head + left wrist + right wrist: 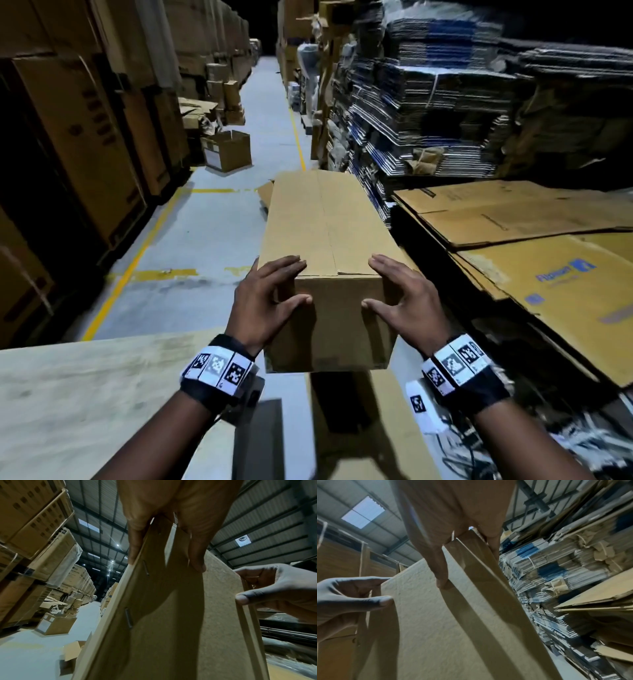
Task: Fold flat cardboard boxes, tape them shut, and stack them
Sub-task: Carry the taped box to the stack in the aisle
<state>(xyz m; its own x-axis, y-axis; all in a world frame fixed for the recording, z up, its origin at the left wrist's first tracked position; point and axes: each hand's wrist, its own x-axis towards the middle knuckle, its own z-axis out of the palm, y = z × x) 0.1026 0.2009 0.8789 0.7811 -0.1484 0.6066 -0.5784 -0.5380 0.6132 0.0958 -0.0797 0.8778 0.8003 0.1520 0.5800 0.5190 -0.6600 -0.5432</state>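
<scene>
While the long cardboard box (325, 260) was held up between them, the left hand (265, 301) and the right hand (404, 301) each clasped one near corner, fingers curled over the top face and thumbs pressed on the end panel. Each grip was therefore closed on the box itself, not released. Away from the grip, the box extended forward over the aisle floor (219, 226), its far end unsupported. A centre seam (327, 219) ran along the top face; whether tape covered it could not be determined. A flat cardboard stack (513, 219) lay to the right of the right-hand grip, and a pale surface (68, 394) lay below and left of the left-hand grip.

Probable faults from this position:
- Sagging or tipping of the far end, caused by holding only at the near corners.
- Slippage, caused by smooth board under a shallow fingertip hold.
- Opening of the seam, if untaped, caused by inward pressure on the end panel.
</scene>
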